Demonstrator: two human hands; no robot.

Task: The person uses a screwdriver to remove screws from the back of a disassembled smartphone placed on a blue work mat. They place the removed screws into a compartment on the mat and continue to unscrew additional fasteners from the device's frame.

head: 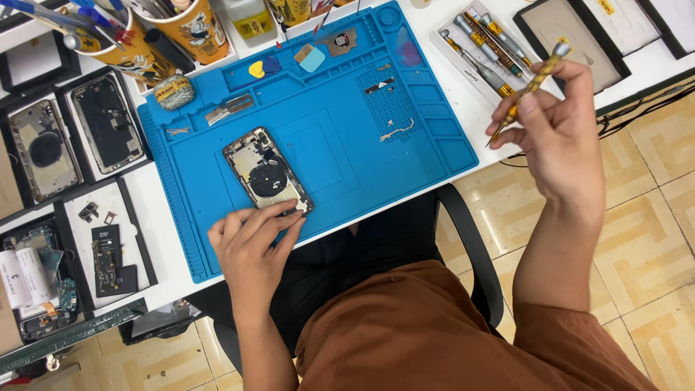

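An opened phone housing (267, 171) lies tilted on the blue repair mat (340, 152) and is pinned at its near end by the left hand (250, 242). A gold-handled screwdriver (528, 88) is pinched in the right hand (554, 123), raised beyond the bench (474, 108) edge, near the screwdriver tray (463, 32).

The person wears a loose rust-brown short-sleeved cloth shirt (427, 326), its fabric lying in soft folds across the chest and over the right shoulder. Below it show plain black trousers (362, 253), matt and unmarked. Both forearms are bare from the sleeve down. The left hand (250, 242) and right hand (557, 127) carry no rings, watch, gloves or bands; the fingers (279, 217) have short nails.
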